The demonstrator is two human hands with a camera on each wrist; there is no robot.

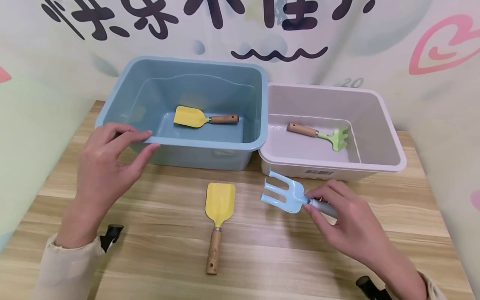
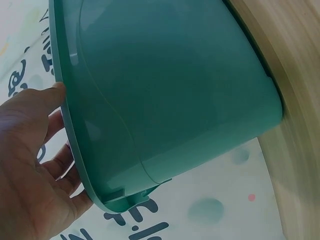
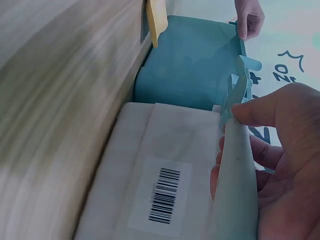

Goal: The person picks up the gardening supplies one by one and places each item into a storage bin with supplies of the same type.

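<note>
Hands (image 1: 106, 164) (image 1: 348, 218) two: left holds blue bin (image 1: 191, 155), right one fork (image 1: 294, 198); shovels (image 1: 219, 204) (image 1: 190, 117) two.

two tubs (image 1: 202, 158) (image 1: 318, 102), one blue and one pale, two yellow shovels (image 1: 200, 118) (image 1: 220, 204), one green rake (image 1: 318, 134), one light blue fork (image 1: 298, 198), two hands (image 1: 108, 162) (image 1: 348, 221), one left and one right, two sleeves (image 1: 67, 266) (image 1: 431, 286), two black bits (image 1: 111, 235) (image 1: 365, 283) near the sleeves, one wooden worktop (image 1: 150, 250), one barcode sticker (image 3: 165, 195)

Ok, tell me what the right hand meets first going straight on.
With the fork leading, the right hand would likely meet the blue tub at its near right corner; depth is unclear.
</note>
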